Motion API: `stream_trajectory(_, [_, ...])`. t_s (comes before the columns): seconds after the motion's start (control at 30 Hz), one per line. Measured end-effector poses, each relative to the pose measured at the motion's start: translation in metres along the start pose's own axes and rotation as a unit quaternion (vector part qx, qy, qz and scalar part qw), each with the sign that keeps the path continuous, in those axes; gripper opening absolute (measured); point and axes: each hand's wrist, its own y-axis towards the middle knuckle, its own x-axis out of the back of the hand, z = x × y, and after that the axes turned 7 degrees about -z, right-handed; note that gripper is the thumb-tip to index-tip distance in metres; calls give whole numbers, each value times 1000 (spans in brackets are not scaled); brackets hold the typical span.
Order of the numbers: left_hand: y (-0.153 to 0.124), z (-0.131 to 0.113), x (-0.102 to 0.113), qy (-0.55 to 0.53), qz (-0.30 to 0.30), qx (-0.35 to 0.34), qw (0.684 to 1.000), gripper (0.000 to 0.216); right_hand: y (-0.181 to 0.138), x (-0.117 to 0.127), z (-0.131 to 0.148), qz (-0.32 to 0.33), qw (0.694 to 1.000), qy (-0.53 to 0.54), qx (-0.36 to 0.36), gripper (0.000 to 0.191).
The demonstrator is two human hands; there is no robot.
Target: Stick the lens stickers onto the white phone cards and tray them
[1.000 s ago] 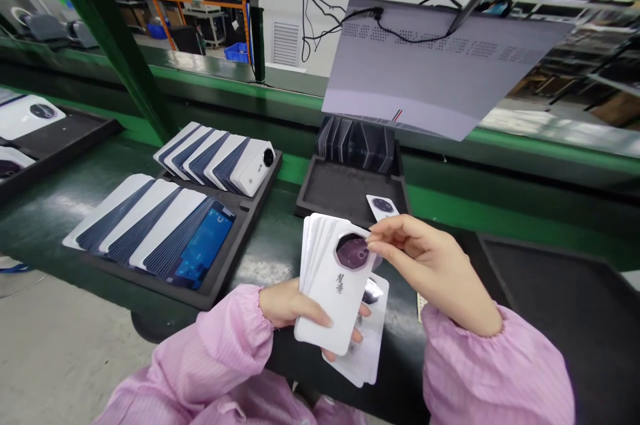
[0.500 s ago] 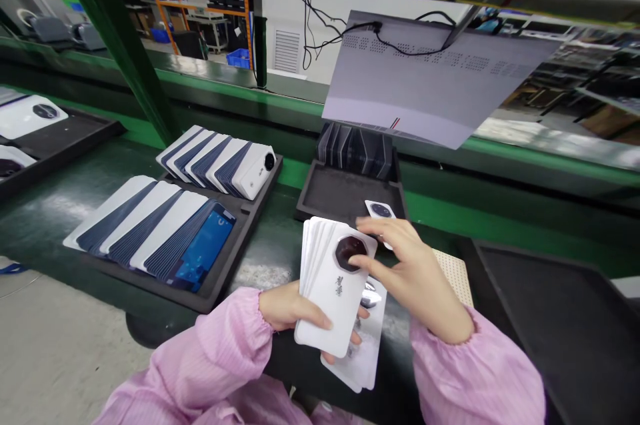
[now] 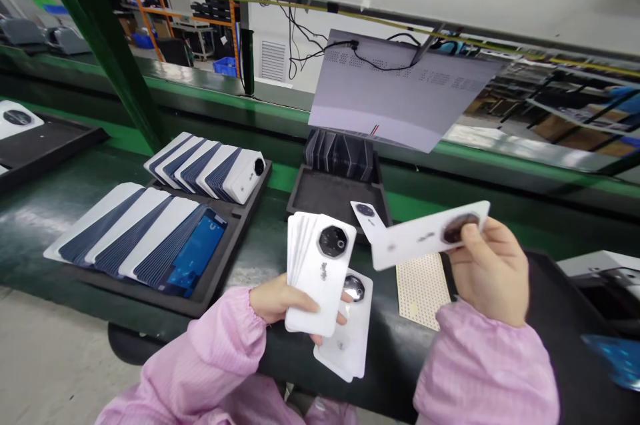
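Observation:
My left hand [image 3: 285,305] is closed around a fanned stack of white phone back panels [image 3: 320,288], each with a dark eight-sided camera area. My right hand [image 3: 493,271] pinches a single white phone back panel [image 3: 407,245] by its camera end, holding it tilted to the right of the stack. Below the left hand, more white panels [image 3: 343,345] lie on the dark green bench [image 3: 255,278]. Another small-looking white panel [image 3: 367,218] rests by the front right of a black tray, partly covered by the raised panel.
A black tray [image 3: 233,231] on the left carries fanned rows of white and blue panels. The black tray [image 3: 325,195] behind my hands holds dark panels at its back. A perforated cream board [image 3: 423,291] lies on the right, beside a dark tray [image 3: 555,331]. A grey monitor panel [image 3: 390,91] hangs above.
My right hand has lifted one panel off the stack and carried it to the right. The left hand still grips the rest. The view has shifted to the right.

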Motion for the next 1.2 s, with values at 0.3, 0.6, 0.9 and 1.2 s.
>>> stream_trajectory(0.3, [-3, -6, 2, 3, -4, -45, 999, 48, -52, -1, -64, 321, 881, -340, -68, 28])
stream_trajectory(0.6, [-2, 3, 3, 16, -5, -23, 1000, 47, -59, -32, -21, 181, 928, -306, 116, 23])
stream_trajectory(0.9, [-3, 6, 3, 104, -47, -7, 993, 51, -46, -83, 16, 273, 903, -289, 164, 8])
stream_trajectory(1.2, [-2, 10, 10, 195, -72, 17, 978, 54, -38, -76, 18, 334, 892, -292, 89, 10])
